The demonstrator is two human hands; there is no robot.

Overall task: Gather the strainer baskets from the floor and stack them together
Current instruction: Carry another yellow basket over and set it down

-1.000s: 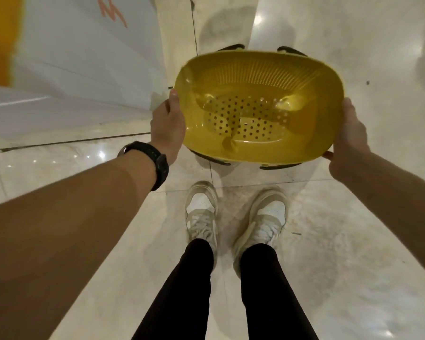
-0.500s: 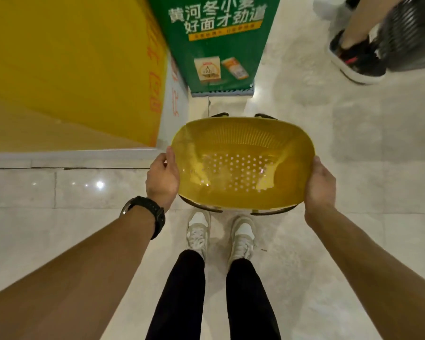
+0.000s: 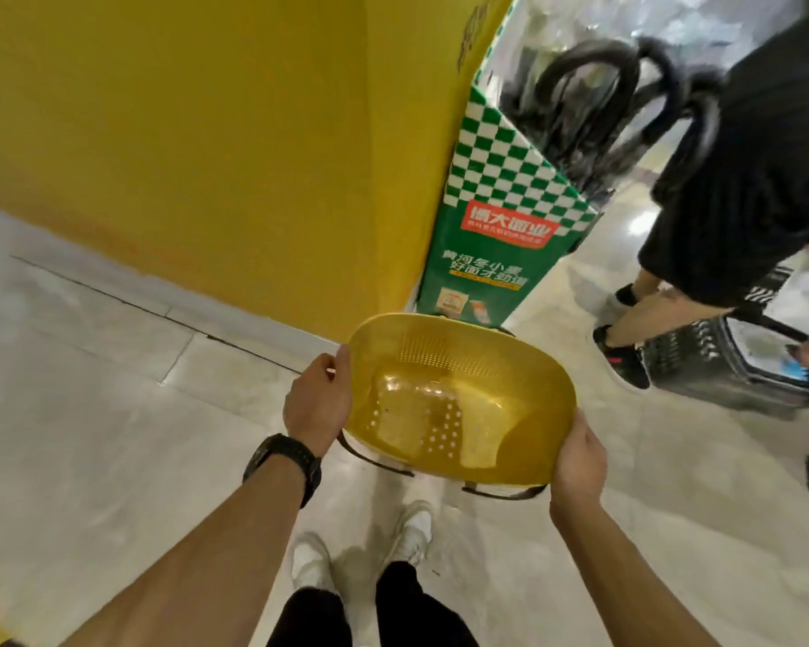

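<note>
A yellow plastic strainer basket (image 3: 458, 399) with a perforated bottom and slotted walls is held in the air in front of me, above my feet. Dark handles or a dark rim of another basket show just under its near edge (image 3: 379, 462). My left hand (image 3: 318, 403) grips its left rim, a black watch on the wrist. My right hand (image 3: 577, 459) grips its near right rim. The basket is empty and tilts slightly toward the left.
A yellow wall (image 3: 206, 133) stands left and ahead, with a green checkered display stand (image 3: 496, 235) at its corner. Another person in black shorts (image 3: 739, 179) stands at the right beside a dark shopping basket (image 3: 729, 366). Pale polished tiles (image 3: 90, 413) cover the floor.
My view has swung up and to the right; the basket stays gripped in both hands. The display stand and the other person with the dark basket have come more fully into view.
</note>
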